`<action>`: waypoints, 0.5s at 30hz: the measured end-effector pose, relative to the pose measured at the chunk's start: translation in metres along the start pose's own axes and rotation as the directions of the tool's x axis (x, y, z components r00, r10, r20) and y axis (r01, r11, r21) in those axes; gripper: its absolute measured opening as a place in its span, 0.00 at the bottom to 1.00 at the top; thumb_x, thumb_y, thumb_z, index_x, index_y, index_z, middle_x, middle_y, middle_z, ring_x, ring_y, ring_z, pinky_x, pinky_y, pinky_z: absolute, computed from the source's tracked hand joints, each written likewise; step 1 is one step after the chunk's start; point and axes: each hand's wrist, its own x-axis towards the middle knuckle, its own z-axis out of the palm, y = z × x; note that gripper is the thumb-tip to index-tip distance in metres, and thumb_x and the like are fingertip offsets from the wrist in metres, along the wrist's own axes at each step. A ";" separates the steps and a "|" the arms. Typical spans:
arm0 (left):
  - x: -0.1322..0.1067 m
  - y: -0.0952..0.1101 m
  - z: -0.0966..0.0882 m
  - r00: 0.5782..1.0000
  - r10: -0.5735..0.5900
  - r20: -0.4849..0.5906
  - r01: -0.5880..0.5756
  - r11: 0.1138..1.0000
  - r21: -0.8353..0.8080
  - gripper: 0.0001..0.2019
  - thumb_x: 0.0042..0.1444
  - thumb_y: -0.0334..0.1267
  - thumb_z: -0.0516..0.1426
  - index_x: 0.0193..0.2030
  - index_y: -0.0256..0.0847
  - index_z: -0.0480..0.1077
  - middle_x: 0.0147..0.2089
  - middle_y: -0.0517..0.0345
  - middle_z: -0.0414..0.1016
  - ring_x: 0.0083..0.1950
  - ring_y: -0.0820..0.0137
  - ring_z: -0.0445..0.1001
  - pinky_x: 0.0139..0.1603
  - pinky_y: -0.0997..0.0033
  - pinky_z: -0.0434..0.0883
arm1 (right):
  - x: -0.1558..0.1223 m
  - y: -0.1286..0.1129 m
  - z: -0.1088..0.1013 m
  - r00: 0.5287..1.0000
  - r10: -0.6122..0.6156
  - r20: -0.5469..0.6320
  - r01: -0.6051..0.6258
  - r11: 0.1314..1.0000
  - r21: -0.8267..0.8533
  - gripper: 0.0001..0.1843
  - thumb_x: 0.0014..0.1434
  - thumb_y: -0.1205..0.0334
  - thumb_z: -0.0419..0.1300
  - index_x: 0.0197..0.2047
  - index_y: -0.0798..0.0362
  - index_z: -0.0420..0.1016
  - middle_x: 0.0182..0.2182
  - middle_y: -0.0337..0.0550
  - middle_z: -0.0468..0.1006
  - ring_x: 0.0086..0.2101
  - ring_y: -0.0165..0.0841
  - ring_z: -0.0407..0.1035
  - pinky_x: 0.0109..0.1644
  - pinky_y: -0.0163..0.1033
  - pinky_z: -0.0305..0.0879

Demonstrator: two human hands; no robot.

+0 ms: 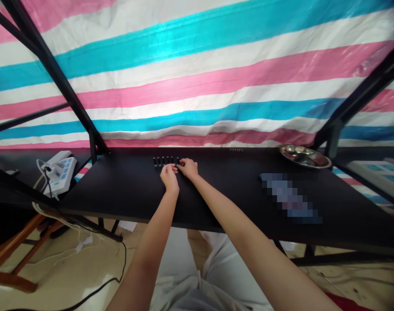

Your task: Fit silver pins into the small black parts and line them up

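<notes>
A row of several small dark pieces with silvery ends [163, 161] lies near the back of the black table [125, 190]. Just in front of the row, my left hand [169, 178] is closed, its fingertips curled together; whatever they may hold is too small to make out. Beside it, at the right end of the row, my right hand [188, 168] has its thumb and fingers bent in a pinch by the last piece. A tiny dark thing shows at these fingertips, but its kind is unclear. The two hands nearly touch.
Several tiny light pieces [236, 150] lie along the table's back edge. A round metal dish [304, 156] stands at the back right, with a blurred-out bluish item [289, 198] nearer me. A power strip with plugs [61, 175] sits left, beyond a black frame post [54, 71].
</notes>
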 end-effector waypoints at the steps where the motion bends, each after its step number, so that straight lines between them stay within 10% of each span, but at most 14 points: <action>1: 0.000 0.000 0.000 1.000 -0.004 0.004 0.004 1.000 0.004 0.09 0.49 0.35 0.48 0.27 0.35 0.67 0.22 0.62 0.65 0.22 0.79 0.64 0.25 0.79 0.63 | -0.002 0.001 0.000 1.000 -0.014 0.001 0.014 1.000 0.021 0.11 0.54 0.56 0.55 0.37 0.51 0.74 0.36 0.42 0.75 0.39 0.35 0.66 0.41 0.39 0.56; 9: -0.009 -0.004 0.003 0.960 0.044 0.276 -0.095 0.980 0.175 0.18 0.48 0.41 0.57 0.46 0.36 0.64 0.24 0.64 0.68 0.20 0.80 0.62 0.24 0.80 0.62 | -0.035 0.024 -0.019 0.961 -0.278 -0.009 0.278 0.959 0.062 0.10 0.56 0.59 0.51 0.36 0.54 0.71 0.34 0.44 0.75 0.36 0.33 0.66 0.38 0.37 0.57; 15: -0.013 -0.015 0.003 0.861 0.177 0.478 -0.359 0.876 0.322 0.08 0.51 0.40 0.55 0.34 0.37 0.69 0.28 0.61 0.70 0.21 0.81 0.61 0.24 0.80 0.62 | -0.054 0.046 -0.038 0.951 -0.277 -0.137 0.290 0.954 0.080 0.14 0.56 0.62 0.49 0.41 0.53 0.72 0.37 0.46 0.75 0.36 0.34 0.68 0.42 0.40 0.60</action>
